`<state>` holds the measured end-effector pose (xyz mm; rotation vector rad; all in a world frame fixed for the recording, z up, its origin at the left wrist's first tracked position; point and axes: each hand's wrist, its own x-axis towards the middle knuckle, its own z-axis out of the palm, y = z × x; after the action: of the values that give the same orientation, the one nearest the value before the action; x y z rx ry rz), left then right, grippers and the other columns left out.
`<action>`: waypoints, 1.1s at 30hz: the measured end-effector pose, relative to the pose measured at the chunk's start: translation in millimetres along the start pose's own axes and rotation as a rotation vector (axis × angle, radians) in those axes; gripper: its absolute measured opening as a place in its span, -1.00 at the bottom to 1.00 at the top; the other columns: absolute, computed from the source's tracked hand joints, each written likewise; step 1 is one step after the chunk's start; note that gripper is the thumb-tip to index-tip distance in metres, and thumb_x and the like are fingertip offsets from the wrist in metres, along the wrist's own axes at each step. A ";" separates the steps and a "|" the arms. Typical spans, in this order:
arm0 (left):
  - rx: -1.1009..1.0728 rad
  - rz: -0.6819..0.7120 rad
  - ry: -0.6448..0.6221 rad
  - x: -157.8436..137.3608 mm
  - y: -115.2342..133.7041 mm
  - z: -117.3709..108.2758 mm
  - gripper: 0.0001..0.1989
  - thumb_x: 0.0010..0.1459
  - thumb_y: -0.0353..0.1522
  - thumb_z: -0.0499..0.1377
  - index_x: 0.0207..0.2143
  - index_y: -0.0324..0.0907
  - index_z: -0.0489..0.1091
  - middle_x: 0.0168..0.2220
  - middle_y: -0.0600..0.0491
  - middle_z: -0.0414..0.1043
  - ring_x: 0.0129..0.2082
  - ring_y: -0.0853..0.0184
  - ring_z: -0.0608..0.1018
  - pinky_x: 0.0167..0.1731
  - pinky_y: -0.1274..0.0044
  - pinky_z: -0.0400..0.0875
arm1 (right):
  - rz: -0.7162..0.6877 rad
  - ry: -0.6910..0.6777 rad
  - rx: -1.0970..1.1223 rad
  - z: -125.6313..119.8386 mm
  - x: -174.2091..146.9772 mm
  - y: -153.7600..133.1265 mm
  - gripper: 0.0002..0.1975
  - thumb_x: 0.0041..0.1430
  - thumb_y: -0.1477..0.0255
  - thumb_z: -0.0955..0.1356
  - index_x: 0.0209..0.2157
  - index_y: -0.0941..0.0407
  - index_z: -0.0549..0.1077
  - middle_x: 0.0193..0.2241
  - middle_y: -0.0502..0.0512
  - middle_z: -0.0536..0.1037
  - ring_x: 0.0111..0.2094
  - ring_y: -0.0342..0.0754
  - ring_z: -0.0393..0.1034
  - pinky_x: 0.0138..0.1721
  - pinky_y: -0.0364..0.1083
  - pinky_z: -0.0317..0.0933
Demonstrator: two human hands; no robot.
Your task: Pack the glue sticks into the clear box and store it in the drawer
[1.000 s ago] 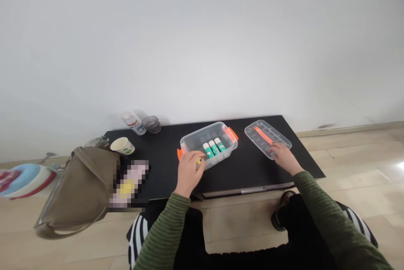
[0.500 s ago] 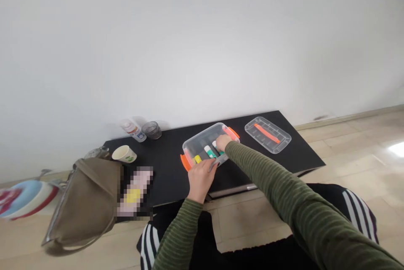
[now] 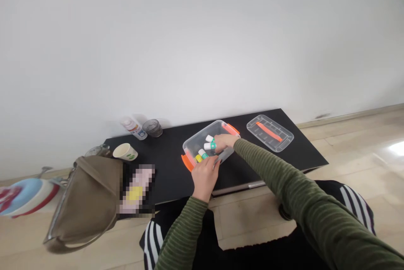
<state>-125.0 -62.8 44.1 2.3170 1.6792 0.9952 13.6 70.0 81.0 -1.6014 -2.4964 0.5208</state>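
Note:
A clear plastic box with orange clips stands uncovered on the black table. My left hand grips its near wall, fingers closed over the rim. Inside the box, my right hand is closed around green-and-white glue sticks, whose white ends point left; how many lie under the fingers is hidden. Beside my left fingers rest another green-and-white glue stick and a yellow piece, both inside the box. The clear lid with an orange handle lies to the box's right.
On the black table at left stand a spray can, a dark glass and a paper cup. A brown bag hangs over the left end, near a blurred pixelated item. A white wall rises behind.
My right hand has shifted slightly, and the glue sticks in it now angle out to the left. The glue stick near my left hand has moved closer to the yellow piece.

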 end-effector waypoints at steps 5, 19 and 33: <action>-0.025 0.012 0.059 9.8 -2.5 -0.1 -0.74 0.29 -0.22 0.11 -0.10 -0.13 0.50 -0.17 -0.11 0.59 -0.13 0.12 0.58 -0.09 0.34 0.38 | -0.108 0.229 0.055 -36.0 -47.9 -0.6 -0.53 0.00 0.49 0.38 0.00 0.16 0.33 -0.07 0.21 0.50 -0.12 0.05 0.43 -0.15 -0.04 0.29; -0.393 -0.026 -0.171 -6.9 59.3 14.1 -0.58 0.36 -0.17 -0.06 0.16 -0.16 0.20 -0.11 -0.12 0.51 -0.22 0.19 0.60 -0.23 0.43 0.43 | -0.032 0.469 -0.166 41.5 -178.8 15.5 -0.67 0.11 0.46 0.33 -0.04 0.15 0.34 -0.27 0.18 0.44 -0.27 0.09 0.27 -0.26 -0.01 0.10; -0.321 -0.102 -0.199 4.1 82.1 27.9 -0.74 0.37 -0.24 -0.08 0.01 -0.12 0.23 -0.30 -0.02 0.55 -0.38 0.20 0.61 -0.40 0.49 0.32 | 0.122 0.631 -0.233 49.9 -188.4 31.5 -0.74 0.19 0.48 0.28 -0.07 0.12 0.38 -0.21 0.22 0.51 -0.25 0.10 0.27 -0.26 0.02 0.05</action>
<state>-42.3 -82.7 61.0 2.0297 1.4273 0.9040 106.7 -98.6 37.5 -1.6641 -2.0383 -0.2518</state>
